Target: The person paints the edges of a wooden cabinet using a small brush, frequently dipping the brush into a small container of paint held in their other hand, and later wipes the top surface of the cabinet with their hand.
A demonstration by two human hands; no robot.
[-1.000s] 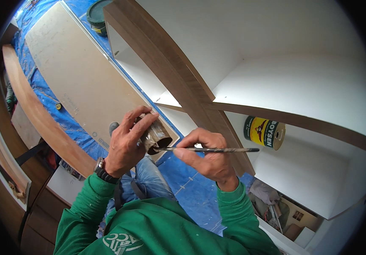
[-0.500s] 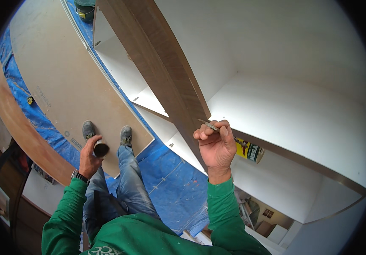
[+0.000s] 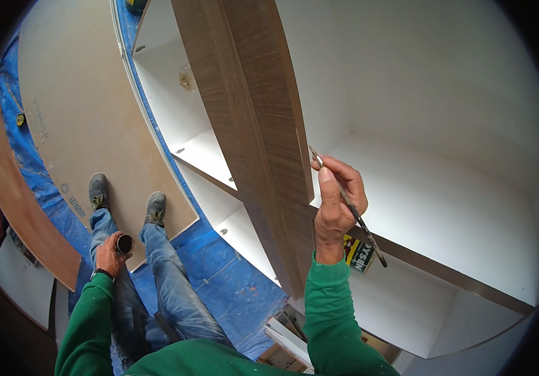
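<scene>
1. Green sleeves covered both forearms; the right hand [image 3: 338, 200] was raised beside the front edge of a brown wood-grain panel [image 3: 244, 125].
2. Right grip: thumb and fingers pinched together on a slim dark brush [image 3: 362, 224], no slack seen. Brush slanted, thin tip up and to the left, tail end down past the hand.
3. Brush tip sat right by the panel edge; touching or just apart, could not tell.
4. Left hand [image 3: 108, 255] was low, in front of the legs, fingers curled around a small cylindrical can [image 3: 124, 244]. Closed about its side. Can's mouth faced up, dark inside; contents could not be made out.
5. White shelf [image 3: 432, 188] with a brown front edge [image 3: 445, 264] lay to the right of the panel. Below that edge, a yellow-and-green tin [image 3: 358, 254] stood partly hidden by the right hand and wrist.
6. Blue tarp [image 3: 219, 276] covered floor; large tan board [image 3: 81, 113] lay over it, both shoes [image 3: 155, 208] on the board.
7. Far left: reddish-brown plank [image 3: 25, 200], with a small yellow-and-black item [image 3: 20, 120] between it and the board.
</scene>
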